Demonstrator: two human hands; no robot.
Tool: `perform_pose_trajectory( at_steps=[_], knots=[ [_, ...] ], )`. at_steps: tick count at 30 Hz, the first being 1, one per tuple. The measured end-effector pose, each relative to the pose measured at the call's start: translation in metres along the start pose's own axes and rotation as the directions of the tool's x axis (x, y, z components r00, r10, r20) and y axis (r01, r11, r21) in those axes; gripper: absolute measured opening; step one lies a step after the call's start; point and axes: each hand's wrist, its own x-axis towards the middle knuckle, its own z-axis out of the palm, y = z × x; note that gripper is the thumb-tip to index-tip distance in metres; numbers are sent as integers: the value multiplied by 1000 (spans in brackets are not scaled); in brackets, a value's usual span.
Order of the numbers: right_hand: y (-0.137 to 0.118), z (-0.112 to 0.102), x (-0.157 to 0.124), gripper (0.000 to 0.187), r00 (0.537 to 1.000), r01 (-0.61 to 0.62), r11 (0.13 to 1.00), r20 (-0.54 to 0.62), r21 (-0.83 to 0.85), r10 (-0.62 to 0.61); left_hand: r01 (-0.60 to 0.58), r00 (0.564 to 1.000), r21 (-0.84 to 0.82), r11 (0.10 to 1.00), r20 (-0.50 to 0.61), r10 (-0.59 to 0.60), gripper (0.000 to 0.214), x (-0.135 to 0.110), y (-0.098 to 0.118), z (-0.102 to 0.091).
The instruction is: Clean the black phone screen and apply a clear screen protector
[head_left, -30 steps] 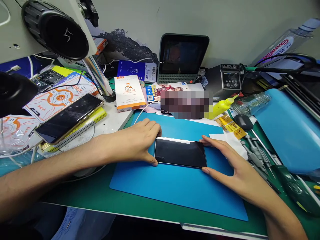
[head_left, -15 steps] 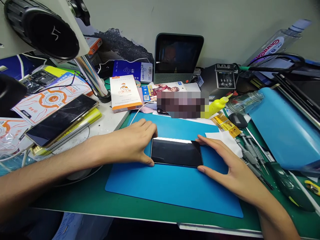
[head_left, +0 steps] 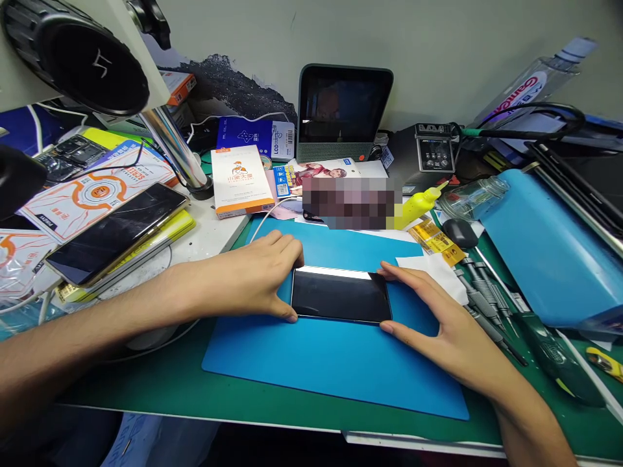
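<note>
Phone [head_left: 341,296] lying screen-up on the blue mat [head_left: 331,370], a hand at each short end
Left hand [head_left: 253,282] and right hand [head_left: 438,327] are resting with fingers spread open, tips touching the corners, not clamping; it is likely handling as thin, stiff, slick and fragile (glass face), so the side edges are offering the safest hold

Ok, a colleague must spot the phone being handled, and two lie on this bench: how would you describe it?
Find the blue mat on the green bench. The phone lies on it, screen dark, held at its ends by the left hand and right hand. The other phone sits on a yellow stack off the mat.
</note>
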Motion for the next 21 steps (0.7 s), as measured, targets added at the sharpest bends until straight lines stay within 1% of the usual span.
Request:
perform_pose_trajectory(
  at_steps=[10, 14, 21],
  knots=[
    [0, 1, 1, 69, 1000, 5, 1000, -4, -13, -5, 6, 1000, -2, 1000, 8, -6, 52, 0, 0, -1],
    [0, 2, 0, 70, 1000, -2, 1000, 4, -10, 2, 15, 1000, -34, 999, -12, -16, 54, -1, -4, 2],
    [-1, 1, 0, 68, 1000, 27, 999, 2, -20, -27, -1, 999, -55, 998, -33, 0, 54, -2, -8, 6]
  ],
)
